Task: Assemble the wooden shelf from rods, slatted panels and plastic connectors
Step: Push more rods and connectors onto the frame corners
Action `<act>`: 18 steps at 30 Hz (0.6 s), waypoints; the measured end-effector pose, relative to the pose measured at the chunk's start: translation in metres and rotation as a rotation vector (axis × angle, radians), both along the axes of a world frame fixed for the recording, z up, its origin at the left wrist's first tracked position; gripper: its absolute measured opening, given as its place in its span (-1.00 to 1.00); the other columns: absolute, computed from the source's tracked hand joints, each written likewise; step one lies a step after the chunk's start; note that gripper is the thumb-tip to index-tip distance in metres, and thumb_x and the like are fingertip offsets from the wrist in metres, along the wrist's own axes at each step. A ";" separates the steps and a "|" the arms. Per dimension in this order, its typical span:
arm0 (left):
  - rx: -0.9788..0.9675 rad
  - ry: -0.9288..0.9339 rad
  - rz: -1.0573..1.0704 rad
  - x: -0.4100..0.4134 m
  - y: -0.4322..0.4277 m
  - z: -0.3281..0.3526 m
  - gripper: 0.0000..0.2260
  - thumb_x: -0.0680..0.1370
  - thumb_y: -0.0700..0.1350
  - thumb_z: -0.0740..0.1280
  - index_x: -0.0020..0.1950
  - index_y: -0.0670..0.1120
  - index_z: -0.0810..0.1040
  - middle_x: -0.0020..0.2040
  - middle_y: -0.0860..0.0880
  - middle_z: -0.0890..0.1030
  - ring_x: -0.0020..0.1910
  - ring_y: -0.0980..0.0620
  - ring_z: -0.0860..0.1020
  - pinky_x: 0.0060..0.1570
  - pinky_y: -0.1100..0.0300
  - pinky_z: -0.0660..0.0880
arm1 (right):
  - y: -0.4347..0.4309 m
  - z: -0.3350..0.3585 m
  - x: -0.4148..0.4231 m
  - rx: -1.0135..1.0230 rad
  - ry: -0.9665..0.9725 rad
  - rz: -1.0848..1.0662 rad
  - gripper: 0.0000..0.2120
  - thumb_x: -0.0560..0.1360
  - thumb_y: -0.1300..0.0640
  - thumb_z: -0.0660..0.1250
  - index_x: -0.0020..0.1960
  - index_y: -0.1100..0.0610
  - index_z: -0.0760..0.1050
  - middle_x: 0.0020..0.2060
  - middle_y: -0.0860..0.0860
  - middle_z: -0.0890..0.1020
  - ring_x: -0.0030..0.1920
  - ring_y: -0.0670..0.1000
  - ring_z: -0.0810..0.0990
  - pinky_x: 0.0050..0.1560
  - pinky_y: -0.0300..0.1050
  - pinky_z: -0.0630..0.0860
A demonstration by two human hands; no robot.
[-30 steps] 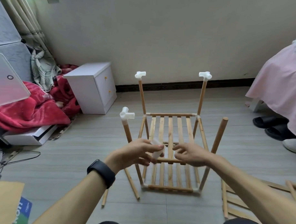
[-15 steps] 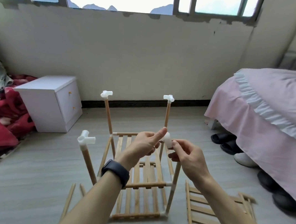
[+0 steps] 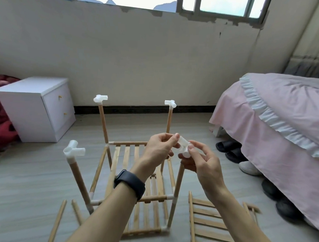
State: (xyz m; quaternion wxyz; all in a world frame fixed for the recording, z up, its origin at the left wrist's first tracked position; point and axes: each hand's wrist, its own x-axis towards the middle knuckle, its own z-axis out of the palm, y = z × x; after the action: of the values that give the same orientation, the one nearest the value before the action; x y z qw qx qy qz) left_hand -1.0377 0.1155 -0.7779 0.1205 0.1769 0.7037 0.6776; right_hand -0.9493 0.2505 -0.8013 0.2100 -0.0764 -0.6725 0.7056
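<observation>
Pinches the white plastic connector (image 3: 183, 148) from both sides, left hand (image 3: 158, 151) at its nine o'clock, right hand (image 3: 202, 165) at its four o'clock, fingertips (image 3: 176, 136) curled onto it, above the half-built shelf (image 3: 115, 160).

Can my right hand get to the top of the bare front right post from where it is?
Probably yes: the post seems to end just below the right hand, with nothing between them. That hand and the left hand are both pinching the white connector, though.
</observation>
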 end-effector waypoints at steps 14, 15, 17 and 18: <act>-0.069 0.241 -0.113 0.004 0.007 0.003 -0.74 0.48 0.08 0.51 0.11 0.01 0.68 -0.07 0.05 0.72 -0.08 0.17 0.67 -0.21 0.37 0.54 | 0.015 0.008 -0.008 0.059 0.027 -0.191 -0.83 0.58 0.01 0.42 0.06 0.10 0.59 -0.23 -0.01 0.75 -0.20 -0.01 0.75 -0.23 -0.23 0.64; -0.064 0.240 -0.089 0.003 0.006 0.002 -0.76 0.51 0.04 0.49 0.12 -0.01 0.69 -0.07 0.04 0.72 -0.11 0.18 0.67 -0.21 0.36 0.53 | 0.017 0.008 -0.009 0.059 0.028 -0.187 -0.85 0.59 0.03 0.40 0.06 0.11 0.60 -0.22 0.00 0.75 -0.20 -0.01 0.75 -0.23 -0.23 0.64; -0.055 0.231 -0.048 0.002 0.005 0.000 -0.78 0.54 0.00 0.47 0.14 -0.03 0.69 -0.07 0.04 0.72 -0.16 0.18 0.66 -0.21 0.36 0.53 | 0.020 0.007 -0.010 0.054 0.026 -0.169 -0.85 0.61 0.07 0.38 0.07 0.13 0.63 -0.21 0.00 0.75 -0.18 -0.02 0.75 -0.22 -0.25 0.63; -0.047 0.227 -0.033 0.001 0.005 0.000 -0.79 0.55 0.00 0.46 0.14 -0.03 0.69 -0.08 0.04 0.72 -0.18 0.18 0.65 -0.21 0.36 0.52 | 0.022 0.007 -0.010 0.059 0.025 -0.162 -0.85 0.61 0.07 0.37 0.07 0.12 0.64 -0.20 0.00 0.75 -0.18 -0.03 0.74 -0.21 -0.25 0.62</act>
State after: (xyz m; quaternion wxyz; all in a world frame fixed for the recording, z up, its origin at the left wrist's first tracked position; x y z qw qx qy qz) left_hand -1.0364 0.1202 -0.7782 0.0551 0.2612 0.7256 0.6342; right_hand -0.9597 0.2725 -0.7946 0.2769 -0.1155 -0.6818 0.6672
